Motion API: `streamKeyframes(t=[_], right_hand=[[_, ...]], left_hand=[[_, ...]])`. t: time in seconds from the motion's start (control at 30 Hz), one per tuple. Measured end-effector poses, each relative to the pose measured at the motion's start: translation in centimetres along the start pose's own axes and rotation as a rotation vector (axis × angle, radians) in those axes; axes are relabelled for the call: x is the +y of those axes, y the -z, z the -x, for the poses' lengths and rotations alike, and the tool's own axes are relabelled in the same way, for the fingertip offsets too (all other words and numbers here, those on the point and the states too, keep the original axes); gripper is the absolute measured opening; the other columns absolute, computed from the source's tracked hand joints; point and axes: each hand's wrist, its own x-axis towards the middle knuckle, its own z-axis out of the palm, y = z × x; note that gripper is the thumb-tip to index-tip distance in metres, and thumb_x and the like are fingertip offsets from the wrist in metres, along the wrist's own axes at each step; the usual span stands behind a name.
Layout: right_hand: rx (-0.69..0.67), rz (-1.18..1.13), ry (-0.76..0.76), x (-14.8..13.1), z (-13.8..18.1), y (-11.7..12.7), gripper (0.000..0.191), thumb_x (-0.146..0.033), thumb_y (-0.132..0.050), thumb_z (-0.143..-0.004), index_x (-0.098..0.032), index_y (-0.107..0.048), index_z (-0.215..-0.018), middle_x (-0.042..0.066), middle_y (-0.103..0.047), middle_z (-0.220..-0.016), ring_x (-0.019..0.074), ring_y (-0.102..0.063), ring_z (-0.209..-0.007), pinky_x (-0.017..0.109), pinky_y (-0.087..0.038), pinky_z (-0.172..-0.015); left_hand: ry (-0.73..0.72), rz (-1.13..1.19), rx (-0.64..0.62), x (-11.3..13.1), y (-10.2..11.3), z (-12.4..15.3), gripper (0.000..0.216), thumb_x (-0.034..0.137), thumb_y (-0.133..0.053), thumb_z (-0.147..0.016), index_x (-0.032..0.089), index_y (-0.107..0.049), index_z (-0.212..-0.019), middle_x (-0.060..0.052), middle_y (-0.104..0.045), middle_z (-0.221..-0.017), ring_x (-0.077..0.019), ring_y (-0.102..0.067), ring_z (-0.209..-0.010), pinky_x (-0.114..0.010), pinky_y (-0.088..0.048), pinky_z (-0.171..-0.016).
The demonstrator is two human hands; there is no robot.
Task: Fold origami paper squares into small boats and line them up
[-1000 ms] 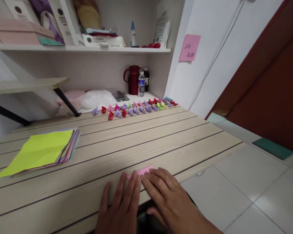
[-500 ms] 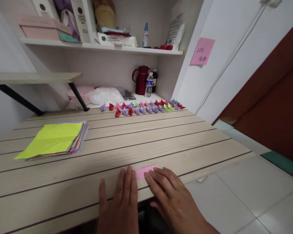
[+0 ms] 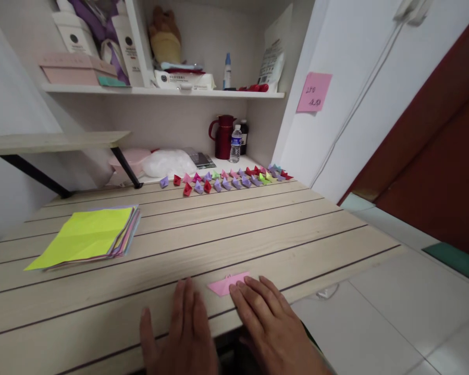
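Observation:
A small folded piece of pink paper (image 3: 220,286) lies flat near the table's front edge, its left end pointed. The fingertips of my right hand (image 3: 268,315) press down on its right part and hide some of it. My left hand (image 3: 183,323) rests palm down on the tabletop just left of the paper, apart from it, its thumb spread away and its fingers stretched out. On both hands the fingers are extended rather than curled.
A stack of coloured paper sheets (image 3: 88,234), yellow on top, lies at the left of the wooden table (image 3: 203,234). Several small folded paper boats (image 3: 236,183) line the back edge. Behind them stand a red jug (image 3: 223,138) and a water bottle (image 3: 235,143).
My left hand has slid left and toward me, off the pink paper, uncovering its pointed left end. My right hand still presses the paper. The camera view has tilted slightly upward.

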Motion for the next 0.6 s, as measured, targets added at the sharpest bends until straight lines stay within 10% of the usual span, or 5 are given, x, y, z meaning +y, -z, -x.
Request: streamKeyframes(t=[0.33, 0.6], right_hand=[[0.139, -0.005, -0.006, -0.2, -0.8, 0.3, 0.053, -0.041, -0.065, -0.091, -0.014, -0.056, -0.136, 0.008, -0.069, -0.125, 0.0281, -0.056, -0.121, 0.045, -0.045, -0.107], [-0.020, -0.156, -0.004, 0.7, -0.9, 2.3, 0.060, -0.008, -0.056, -0.087, -0.010, -0.043, -0.145, 0.013, -0.062, -0.133, 0.0280, -0.050, -0.127, 0.047, -0.044, -0.109]], left_hand=[[-0.222, 0.059, 0.096, 1.1, -2.4, 0.1, 0.058, 0.005, -0.040, -0.085, 0.030, -0.056, -0.136, 0.000, -0.052, -0.144, -0.0237, -0.055, -0.129, -0.062, 0.009, -0.118], [-0.152, 0.010, 0.093, 1.8, -2.0, 0.1, 0.058, 0.006, -0.042, -0.087, 0.034, -0.055, -0.136, 0.003, -0.049, -0.145, -0.0274, -0.057, -0.126, -0.069, -0.004, -0.117]])
